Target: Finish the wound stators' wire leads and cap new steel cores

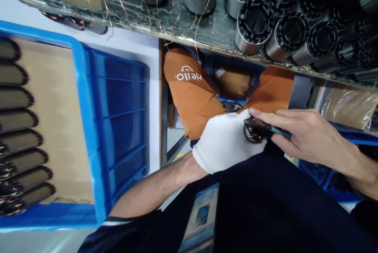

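My left hand [226, 143] wears a white glove and is wrapped round a metal motor stator [251, 132], held over my lap; only its end with copper windings shows. My right hand [298, 134] is bare and pinches a thin dark-handled tool [273, 130] whose tip lies at the stator's end. Orange fabric with "Hello." printed on it [193, 87] lies over my knees just behind the hands.
A blue plastic crate [88, 127] at the left holds a row of wound stators [20, 143] on cardboard. Several grey stator cores [254, 28] stand on the bench [183, 21] above, with loose copper wire. A phone [202, 215] rests on my lap.
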{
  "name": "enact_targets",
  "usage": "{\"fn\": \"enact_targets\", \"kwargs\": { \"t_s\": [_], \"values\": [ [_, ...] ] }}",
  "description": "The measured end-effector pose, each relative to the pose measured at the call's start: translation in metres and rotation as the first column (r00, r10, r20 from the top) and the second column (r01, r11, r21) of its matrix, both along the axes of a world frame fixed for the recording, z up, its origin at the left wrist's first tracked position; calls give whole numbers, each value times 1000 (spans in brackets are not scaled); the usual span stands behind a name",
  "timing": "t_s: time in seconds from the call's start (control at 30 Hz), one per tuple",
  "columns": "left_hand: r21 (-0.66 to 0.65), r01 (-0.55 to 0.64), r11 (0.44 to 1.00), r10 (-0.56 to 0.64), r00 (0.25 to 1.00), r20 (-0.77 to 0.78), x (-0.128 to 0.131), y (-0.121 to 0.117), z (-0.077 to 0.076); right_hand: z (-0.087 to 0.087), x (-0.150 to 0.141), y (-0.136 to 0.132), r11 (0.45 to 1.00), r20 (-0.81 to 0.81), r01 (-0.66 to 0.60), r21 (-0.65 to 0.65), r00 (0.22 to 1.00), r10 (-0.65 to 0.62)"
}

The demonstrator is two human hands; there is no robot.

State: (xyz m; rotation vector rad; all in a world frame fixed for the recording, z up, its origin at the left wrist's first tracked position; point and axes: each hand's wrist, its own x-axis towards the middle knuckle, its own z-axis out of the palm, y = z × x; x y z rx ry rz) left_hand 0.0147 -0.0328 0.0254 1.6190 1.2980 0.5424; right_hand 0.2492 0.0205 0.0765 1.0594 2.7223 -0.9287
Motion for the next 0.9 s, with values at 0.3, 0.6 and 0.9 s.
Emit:
{"fn": "enact_targets", "kwargs": {
  "t_s": [0.3, 0.6, 0.9],
  "values": [
    [-655, 226, 721, 382, 659, 648, 4, -5, -29, -35, -4, 4, 956, -335, 116, -271, 919, -206],
    [374, 23, 927, -95, 980, 175, -25, -35, -46, -93, 37, -6, 428, -9, 266, -864, 841, -541],
    [441, -170, 881, 182, 983, 15, -122, -75, -6, -94, -28, -18, 283, 98, 284, -916, 844, -528]
  ]
}}
